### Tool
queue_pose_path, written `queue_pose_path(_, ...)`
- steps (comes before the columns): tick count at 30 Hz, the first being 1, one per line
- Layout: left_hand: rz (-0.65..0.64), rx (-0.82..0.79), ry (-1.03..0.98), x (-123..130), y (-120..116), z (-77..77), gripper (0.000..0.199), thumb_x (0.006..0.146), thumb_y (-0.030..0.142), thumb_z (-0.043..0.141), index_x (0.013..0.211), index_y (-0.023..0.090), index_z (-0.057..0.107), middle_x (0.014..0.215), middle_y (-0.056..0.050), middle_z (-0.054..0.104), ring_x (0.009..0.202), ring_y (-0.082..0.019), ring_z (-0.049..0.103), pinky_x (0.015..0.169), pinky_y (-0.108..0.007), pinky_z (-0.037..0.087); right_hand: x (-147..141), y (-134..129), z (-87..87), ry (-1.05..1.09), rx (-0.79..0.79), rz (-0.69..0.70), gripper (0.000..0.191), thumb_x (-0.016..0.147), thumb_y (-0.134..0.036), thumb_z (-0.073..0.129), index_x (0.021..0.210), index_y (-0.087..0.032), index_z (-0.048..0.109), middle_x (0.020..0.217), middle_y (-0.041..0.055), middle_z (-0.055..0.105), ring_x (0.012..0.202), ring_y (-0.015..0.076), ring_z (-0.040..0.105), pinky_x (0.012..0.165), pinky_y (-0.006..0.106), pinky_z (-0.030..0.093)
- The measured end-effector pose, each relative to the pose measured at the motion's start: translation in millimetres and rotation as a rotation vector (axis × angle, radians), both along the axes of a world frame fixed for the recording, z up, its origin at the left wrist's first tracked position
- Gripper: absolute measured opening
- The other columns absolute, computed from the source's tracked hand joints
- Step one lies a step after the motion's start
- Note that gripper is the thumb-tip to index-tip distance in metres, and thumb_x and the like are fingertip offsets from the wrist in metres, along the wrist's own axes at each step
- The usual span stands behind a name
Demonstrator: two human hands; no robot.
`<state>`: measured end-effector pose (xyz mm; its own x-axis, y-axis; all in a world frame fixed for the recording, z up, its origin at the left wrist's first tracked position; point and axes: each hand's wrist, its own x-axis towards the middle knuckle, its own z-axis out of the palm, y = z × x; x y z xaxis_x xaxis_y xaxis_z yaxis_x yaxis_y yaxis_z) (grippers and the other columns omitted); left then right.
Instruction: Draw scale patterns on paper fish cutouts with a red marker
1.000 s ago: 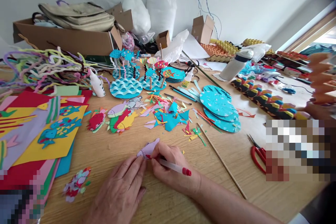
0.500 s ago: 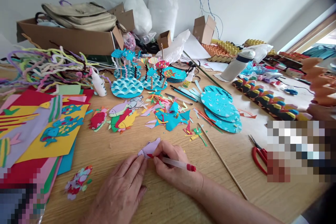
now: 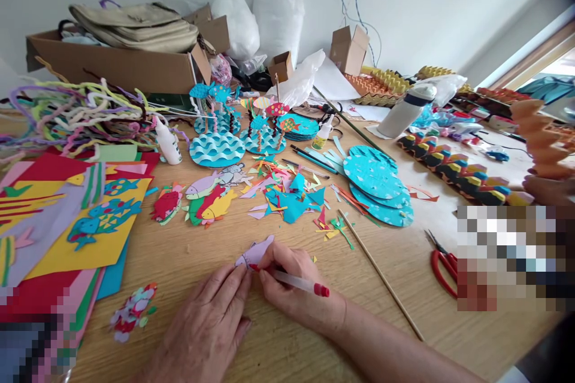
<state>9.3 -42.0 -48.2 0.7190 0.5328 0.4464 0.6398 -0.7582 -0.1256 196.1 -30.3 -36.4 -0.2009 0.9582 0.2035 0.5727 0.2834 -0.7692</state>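
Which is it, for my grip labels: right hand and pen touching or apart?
Touching: the head view shows the right hand gripping the pen near its tip.

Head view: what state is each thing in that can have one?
Lilac paper fish: cut out, partly covered
Red pen: tip at the fish
Left hand: flattened, touching the fish
Right hand: closed around the pen
Red-handled scissors: lying flat
Large cardboard box: open
Khaki satchel: flap down
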Motion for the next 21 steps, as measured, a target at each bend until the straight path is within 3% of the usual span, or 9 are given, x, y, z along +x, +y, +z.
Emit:
queue_pose_path(10, 0.004, -0.021, 0.004, 0.9, -0.5, 0.5, 0.042, 0.090, 0.025, 0.036, 0.131, 0.014, 0.044, 0.120, -0.006, 0.061, 0.111, -0.020, 0.052, 0.092, -0.029, 0.045, 0.0, -0.1, 0.7, -0.059, 0.017, -0.006, 0.010, 0.069, -0.013, 0.048, 0.071, -0.022, 0.046, 0.054, -0.0067, 0.049, 0.042, 0.0080, 0.041, 0.044, 0.017, 0.031)
queue_pose_path(21, 0.016, 0.025, 0.032, -0.2, -0.9, 0.7, 0.037, 0.092, 0.024, 0.031, 0.120, 0.013, 0.053, 0.119, -0.007, 0.061, 0.110, -0.019, 0.054, 0.094, -0.029, 0.043, 1.5, -1.1, 0.6, -0.058, 0.054, -0.009, 0.010, 0.067, -0.011, 0.048, 0.070, -0.021, 0.048, 0.053, -0.0066, 0.048, 0.042, 0.0077, 0.040, 0.044, 0.017, 0.030)
